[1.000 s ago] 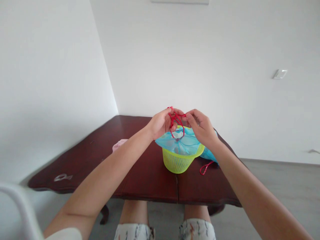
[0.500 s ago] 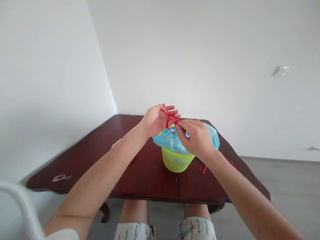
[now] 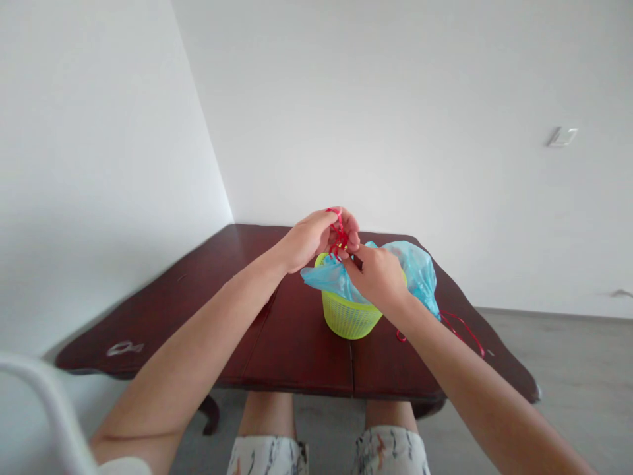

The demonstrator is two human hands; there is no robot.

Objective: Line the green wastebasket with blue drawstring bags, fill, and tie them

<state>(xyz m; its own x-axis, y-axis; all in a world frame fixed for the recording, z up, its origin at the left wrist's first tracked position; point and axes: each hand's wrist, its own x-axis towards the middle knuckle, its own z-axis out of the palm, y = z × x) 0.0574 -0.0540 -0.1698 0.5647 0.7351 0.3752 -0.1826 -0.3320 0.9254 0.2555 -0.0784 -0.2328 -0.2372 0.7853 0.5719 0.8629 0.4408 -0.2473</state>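
A lime-green mesh basket (image 3: 349,318) stands on the dark wooden table (image 3: 291,343), lined with a light blue plastic bag (image 3: 418,270) whose rim spills over its edge. Above the basket, my left hand (image 3: 309,239) is curled around the bag's red drawstring (image 3: 338,239). My right hand (image 3: 378,277) pinches the same red cord just below and to the right, the two hands almost touching. Another loop of red drawstring (image 3: 462,326) trails on the table to the right of the basket.
The table stands in a corner between white walls, its front edge close to my knees (image 3: 326,422). A white curved chair part (image 3: 44,409) shows at the lower left. Grey floor lies to the right, and a wall switch (image 3: 562,136) is on the far wall.
My hands have drawn closer together over the basket, my left hand closing from spread fingers onto the red cord. The bag's right side has puffed up and the loose red loop has shifted right.
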